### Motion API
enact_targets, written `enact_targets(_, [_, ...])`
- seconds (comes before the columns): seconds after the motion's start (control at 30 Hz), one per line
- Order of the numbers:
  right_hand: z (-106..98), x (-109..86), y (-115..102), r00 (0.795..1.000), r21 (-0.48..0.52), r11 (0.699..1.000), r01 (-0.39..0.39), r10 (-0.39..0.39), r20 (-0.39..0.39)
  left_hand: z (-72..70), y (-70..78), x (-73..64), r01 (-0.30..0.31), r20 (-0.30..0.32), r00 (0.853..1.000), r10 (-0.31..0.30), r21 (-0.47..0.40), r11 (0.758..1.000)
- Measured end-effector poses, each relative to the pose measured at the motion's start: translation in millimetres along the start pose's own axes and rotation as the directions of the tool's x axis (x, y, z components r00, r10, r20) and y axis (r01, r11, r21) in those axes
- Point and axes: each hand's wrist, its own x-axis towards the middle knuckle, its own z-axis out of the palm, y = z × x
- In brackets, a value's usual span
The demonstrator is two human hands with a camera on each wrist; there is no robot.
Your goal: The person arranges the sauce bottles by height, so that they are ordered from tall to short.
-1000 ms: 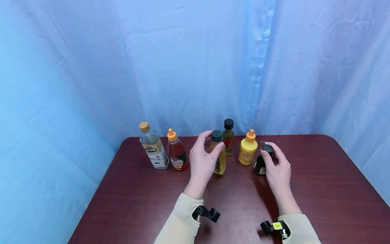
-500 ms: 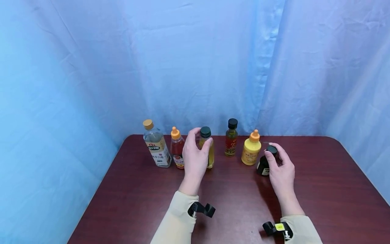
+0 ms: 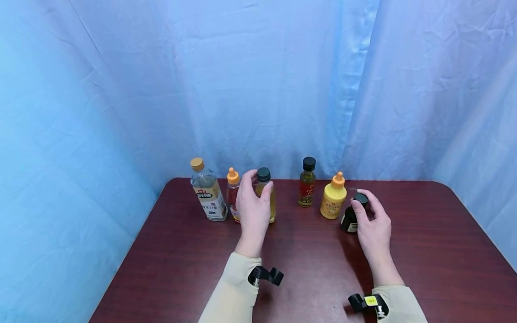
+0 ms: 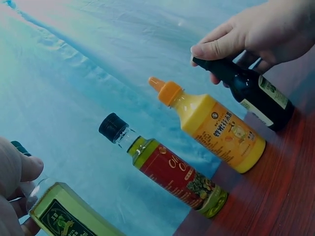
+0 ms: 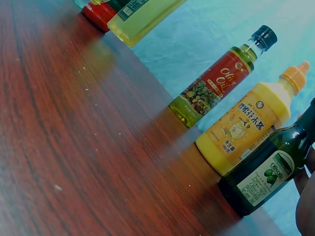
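Observation:
My left hand (image 3: 252, 210) grips a clear bottle of pale yellow oil (image 3: 272, 205) near its dark green cap. It stands upright right beside a red squeeze bottle (image 3: 233, 192) with an orange nozzle, which the hand partly covers. On the right, my right hand (image 3: 375, 228) holds a dark green olive oil bottle (image 5: 266, 172) around its neck and cap, its base at the tabletop. Just left of that is a yellow squeeze bottle (image 3: 333, 201) with an orange tip. A red-labelled olive oil bottle (image 4: 170, 169) with a black cap stands between the two hands.
At the left end of the row is a tall clear bottle (image 3: 210, 197) with a tan cap and white label. The dark red wooden table (image 3: 311, 273) reaches back to a pale blue curtain (image 3: 262, 89). Wrist cameras sit on both sleeves.
My left hand has carried the yellow oil bottle leftward, from in front of the red-labelled bottle to beside the red squeeze bottle. The view shifted slightly; my right hand keeps its hold.

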Motion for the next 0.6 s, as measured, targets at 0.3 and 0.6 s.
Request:
enact_targets(0.3, [0.2, -0.4, -0.1, 1.0, 0.009, 1.0, -0.014, 0.014, 0.001, 0.7, -1.5, -1.2, -0.012, -0.02, 1.0, 0.014, 0.067, 0.998])
enact_targets(0.6, [-1.0, 0.4, 0.5, 1.0, 0.02, 0.999, -0.026, 0.026, 0.01, 3.0, -6.7, -1.9, -0.007, -0.02, 1.0, 0.009, 0.101, 0.995])
